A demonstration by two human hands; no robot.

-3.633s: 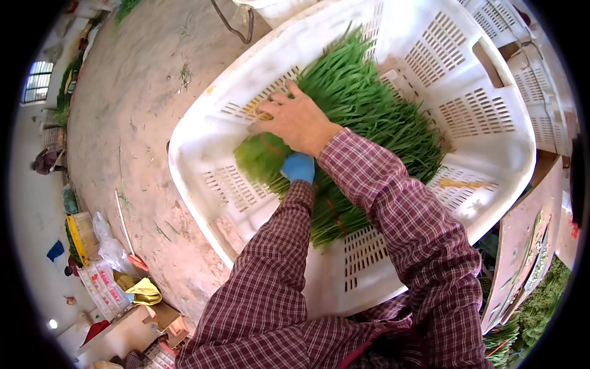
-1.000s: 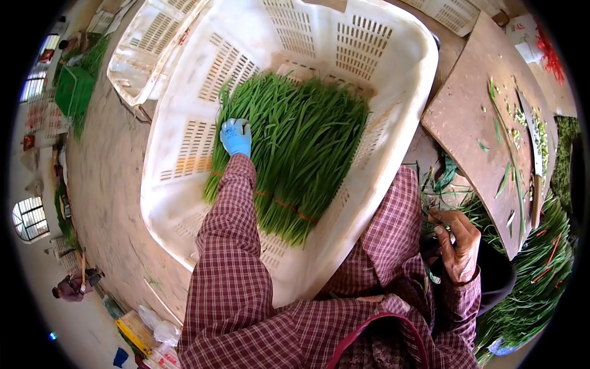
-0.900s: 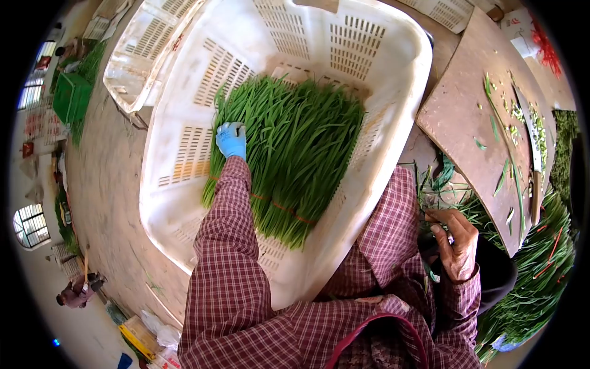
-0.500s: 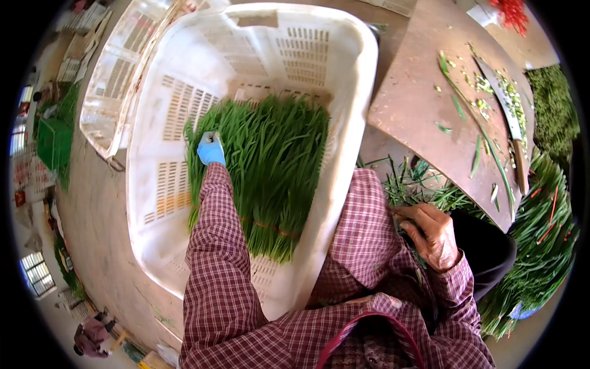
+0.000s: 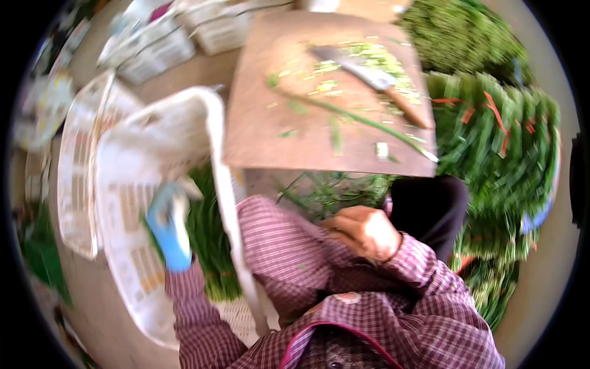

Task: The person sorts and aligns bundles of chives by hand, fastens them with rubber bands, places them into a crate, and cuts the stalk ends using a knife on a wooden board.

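My left hand (image 5: 171, 224), in a blue and whitish glove, is over the left side of a white plastic crate (image 5: 212, 111). Motion smears its fingers, so their grip is unclear. Green garlic chives (image 5: 211, 230) lie in the crate just right of that hand, banded near their cut ends. My right hand (image 5: 364, 232) is bare and closed, with its fingers curled in near my thigh. Whatever it may hold is hidden. Ahead of it stands a board (image 5: 258, 138) with a wooden-handled knife (image 5: 369, 77), chopped pale green bits and one long green stalk.
Banded bundles of chives (image 5: 491, 147) are stacked to the right, below a heap of greens (image 5: 461, 40). Loose green trimmings (image 5: 344, 190) lie under the board's near edge. Another white crate (image 5: 77, 178) leans at the left, and more crates (image 5: 153, 52) stand behind.
The view has swung right, bringing the board and stacked bundles toward the middle. My left hand has shifted from atop the chives to their left side. My right hand stays closed near my thigh.
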